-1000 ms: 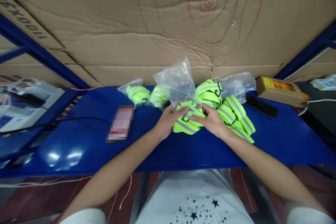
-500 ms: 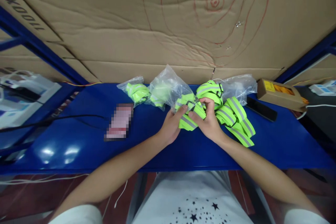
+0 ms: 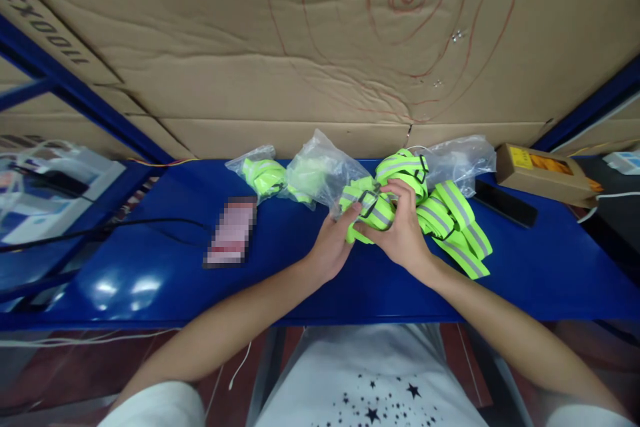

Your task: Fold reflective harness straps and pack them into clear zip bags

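Note:
Between my two hands is a folded bundle of neon-yellow reflective strap (image 3: 380, 212) with a grey stripe and a black buckle. My left hand (image 3: 337, 240) grips its left side, thumb on top near the buckle. Around the right side curl the fingers and thumb of my right hand (image 3: 403, 233). A clear plastic bag (image 3: 325, 163) touches the bundle at its upper left; whether the bundle is partly inside cannot be made out. Just behind my right hand lies a coiled reflective strap (image 3: 400, 163), and to its right a looser strap (image 3: 463, 220) spreads over the table.
On the blue table (image 3: 165, 233), a bagged strap (image 3: 265, 177) lies at the back left. A blurred-out phone-like object (image 3: 231, 232) is at left. Toward the right are an empty-looking plastic bag (image 3: 457, 157), a black phone (image 3: 506, 203) and a cardboard box (image 3: 545, 173). Cardboard (image 3: 225, 80) stands behind.
My right hand has closed further around the bundle's right side, and the bundle is more compact and turned, with its buckle showing more. The whole view has shifted slightly.

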`<state>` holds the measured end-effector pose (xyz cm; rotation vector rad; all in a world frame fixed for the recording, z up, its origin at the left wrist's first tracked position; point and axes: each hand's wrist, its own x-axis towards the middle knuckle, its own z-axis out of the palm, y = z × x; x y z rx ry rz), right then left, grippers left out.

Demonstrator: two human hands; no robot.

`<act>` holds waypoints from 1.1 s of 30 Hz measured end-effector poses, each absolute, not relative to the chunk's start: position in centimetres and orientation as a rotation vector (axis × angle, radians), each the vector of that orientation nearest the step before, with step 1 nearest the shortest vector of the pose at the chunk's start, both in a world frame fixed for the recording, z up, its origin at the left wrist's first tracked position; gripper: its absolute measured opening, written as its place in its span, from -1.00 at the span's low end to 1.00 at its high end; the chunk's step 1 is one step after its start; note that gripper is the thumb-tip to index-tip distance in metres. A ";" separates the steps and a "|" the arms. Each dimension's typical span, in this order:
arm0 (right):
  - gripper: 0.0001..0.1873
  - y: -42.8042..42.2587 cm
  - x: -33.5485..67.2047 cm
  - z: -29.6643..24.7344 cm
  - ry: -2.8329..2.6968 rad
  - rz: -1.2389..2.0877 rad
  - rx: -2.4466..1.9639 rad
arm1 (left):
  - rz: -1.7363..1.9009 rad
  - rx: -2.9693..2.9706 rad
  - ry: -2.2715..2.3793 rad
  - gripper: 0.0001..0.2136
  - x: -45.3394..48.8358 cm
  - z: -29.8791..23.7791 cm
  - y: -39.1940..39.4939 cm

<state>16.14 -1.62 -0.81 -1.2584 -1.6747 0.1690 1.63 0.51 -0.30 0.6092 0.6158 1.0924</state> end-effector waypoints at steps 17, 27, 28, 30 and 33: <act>-0.32 -2.6 15.4 -0.6 -1.890 -0.120 -1.396 | 0.970 0.483 0.552 -0.72 1.1 0.9 0.3; -0.42 -1.4 16.2 -0.3 -1.670 0.101 -1.186 | 0.946 0.610 0.512 -0.63 1.9 -0.5 -0.8; -0.42 -1.4 16.0 -0.5 -1.663 0.103 -1.189 | 0.963 0.604 0.509 -0.63 1.9 -0.6 -0.8; -0.39 -1.5 15.6 -0.9 -1.685 0.097 -1.185 | 0.984 0.575 0.507 -0.63 1.9 -0.6 -0.6; -0.23 -1.8 15.4 -1.5 -1.839 0.048 -1.142 | 1.000 0.538 0.557 -0.66 1.4 -0.4 0.0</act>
